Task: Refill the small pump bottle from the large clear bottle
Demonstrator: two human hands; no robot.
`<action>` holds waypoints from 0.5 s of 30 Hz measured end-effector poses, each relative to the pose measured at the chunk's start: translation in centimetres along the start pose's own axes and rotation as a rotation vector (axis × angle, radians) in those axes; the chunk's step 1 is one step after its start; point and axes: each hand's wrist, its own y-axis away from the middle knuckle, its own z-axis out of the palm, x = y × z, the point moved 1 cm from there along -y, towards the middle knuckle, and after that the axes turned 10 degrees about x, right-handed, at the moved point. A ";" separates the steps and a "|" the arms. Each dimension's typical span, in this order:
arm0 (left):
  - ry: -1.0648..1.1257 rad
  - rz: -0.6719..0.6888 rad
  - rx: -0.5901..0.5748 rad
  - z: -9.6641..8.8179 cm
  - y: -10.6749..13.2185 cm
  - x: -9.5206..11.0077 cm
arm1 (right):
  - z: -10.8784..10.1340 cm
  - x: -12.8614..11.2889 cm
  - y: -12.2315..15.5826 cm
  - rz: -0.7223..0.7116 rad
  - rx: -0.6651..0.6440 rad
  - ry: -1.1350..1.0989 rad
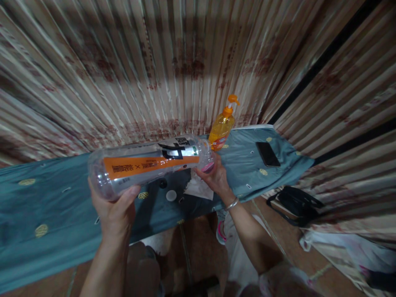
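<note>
My left hand (114, 208) grips the base end of a large clear plastic bottle (145, 165) with an orange label, held sideways above a table covered in a teal cloth (40, 198). My right hand (216, 178) is closed around something pink (208, 167) at the bottle's mouth end. Under the bottle a white cap (171, 195), a small dark cap (163, 183) and a white tissue (199, 187) lie on the cloth.
An orange pump bottle of liquid (222, 127) stands at the table's back, near a striped curtain (173, 62). A black phone (267, 154) lies at the right end. A black bag (295, 203) and a white plastic bag (349, 247) sit on the floor at the right.
</note>
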 end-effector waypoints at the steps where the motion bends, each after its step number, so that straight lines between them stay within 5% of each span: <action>1: -0.006 0.002 -0.003 0.0 0.0 0.0 | 0.0 0.0 0.0 0.003 0.001 0.001; 15: 0.031 0.000 0.029 0.2 -0.1 0.1 | 0.0 0.0 0.0 -0.020 0.015 -0.013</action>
